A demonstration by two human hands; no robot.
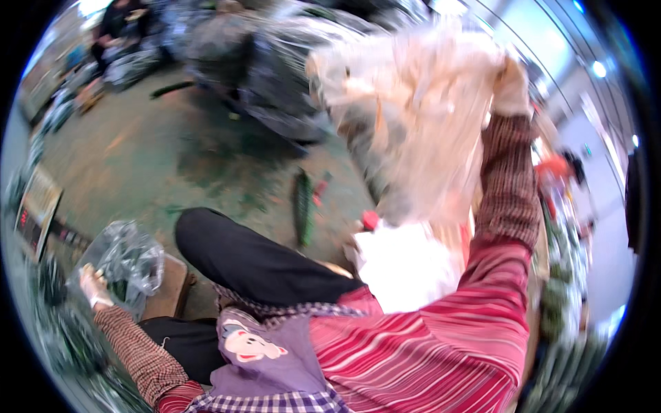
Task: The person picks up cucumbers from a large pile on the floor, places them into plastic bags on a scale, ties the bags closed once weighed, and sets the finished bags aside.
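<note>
Green-stained concrete floor (200, 158) spreads out below us in the head view, littered with scraps, and a long green vegetable (301, 206) lies on it just past our raised knee (241, 255) in dark trousers. Up goes our right hand (511, 86), gloved in white, clenched on the top of a big clear plastic bag (413, 117) that hangs blurred at upper right, held high, we judge, so its length can drop free of the floor. Down at lower left our left hand (93, 286), also gloved, grips a smaller crumpled clear bag (127, 258) with dark greens inside, kept low beside a brown box (172, 286) at our hip. Between the two hands there is a white sack (406, 265) right against our striped red sleeve (482, 323). Room to move is mostly forward over the open floor; to the left a scale (34, 206) sits at the rim, heaps of bagged greens (275, 62) crowd the far side, and another person (120, 27) works at upper left, well apart from us.
</note>
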